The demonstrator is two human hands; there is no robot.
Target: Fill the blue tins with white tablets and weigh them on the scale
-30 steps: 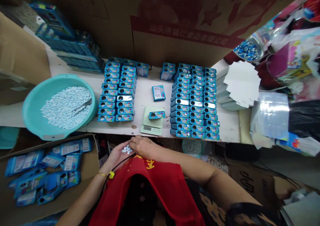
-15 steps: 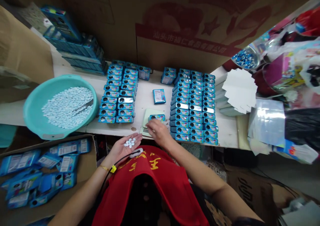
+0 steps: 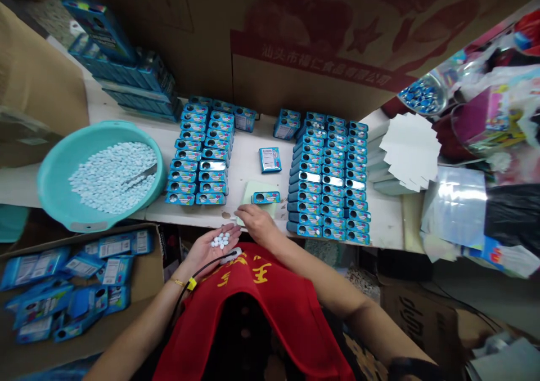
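My left hand (image 3: 211,245) lies palm up at the table's front edge, cupping a small heap of white candies (image 3: 220,240). Close to its fingertips, my right hand (image 3: 256,222) has its fingers bent together over the front of a pale green scale (image 3: 257,188). Whether those fingers pinch anything is hidden. A blue candy tin (image 3: 265,197) with a dark round opening stands on the scale, just beyond my right hand and apart from it. Farther back, one more blue tin (image 3: 270,160) lies label up.
Rows of blue tins flank the scale, left (image 3: 183,176) and right (image 3: 333,188). A turquoise basin (image 3: 159,184) holds white candies and a metal scoop. A carton (image 3: 145,308) of tins sits lower left. White cards (image 3: 409,150) are stacked right; a large carton (image 3: 295,66) stands behind.
My right hand has drawn back from the tin on the scale, moving left toward my left palm. My left hand stays almost still with the candies. The view has shifted slightly.
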